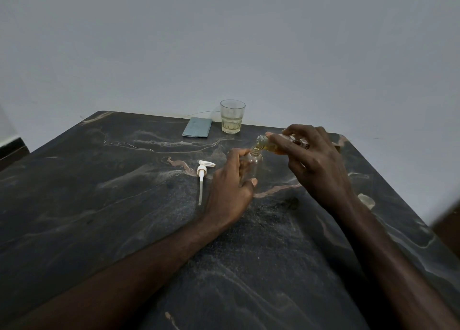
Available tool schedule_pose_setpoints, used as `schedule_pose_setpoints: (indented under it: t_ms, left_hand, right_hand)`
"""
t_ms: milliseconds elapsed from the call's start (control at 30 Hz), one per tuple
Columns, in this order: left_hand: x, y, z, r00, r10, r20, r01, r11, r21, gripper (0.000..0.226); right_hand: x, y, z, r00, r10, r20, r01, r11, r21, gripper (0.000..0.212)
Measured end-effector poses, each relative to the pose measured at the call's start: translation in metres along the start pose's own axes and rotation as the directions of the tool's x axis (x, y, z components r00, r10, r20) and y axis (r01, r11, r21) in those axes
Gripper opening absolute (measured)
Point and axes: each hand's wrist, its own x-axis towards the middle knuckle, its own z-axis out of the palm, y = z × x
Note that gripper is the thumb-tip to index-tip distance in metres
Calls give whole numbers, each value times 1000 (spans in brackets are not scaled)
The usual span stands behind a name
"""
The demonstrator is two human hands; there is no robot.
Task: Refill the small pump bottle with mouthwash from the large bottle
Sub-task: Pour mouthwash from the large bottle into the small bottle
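A small clear bottle (254,164) stands upright on the dark marble table (124,205), its threaded neck open. My left hand (230,187) grips it from the left side. My right hand (316,160) holds the larger bottle (267,145) tipped almost level, mouth pointing left just above the small bottle's neck. Amber mouthwash shows inside the tipped bottle, and a thin stream runs from its mouth into the small bottle. The white pump head (202,174) with its long dip tube lies flat on the table left of my left hand.
A glass tumbler (232,116) holding a little pale liquid stands near the far edge. A folded grey-blue cloth (197,127) lies to its left. A small clear cap-like object (366,200) rests by my right forearm. A wall rises behind the table.
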Motion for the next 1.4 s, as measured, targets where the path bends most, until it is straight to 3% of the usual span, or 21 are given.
schedule_pose_setpoints:
  t_ms: [1400]
  left_hand:
    - [-1, 0, -1, 1000, -15, 6, 15, 1000, -8, 58]
  right_hand:
    - [0, -2, -1, 1000, -1, 0, 1, 1000, -11, 66]
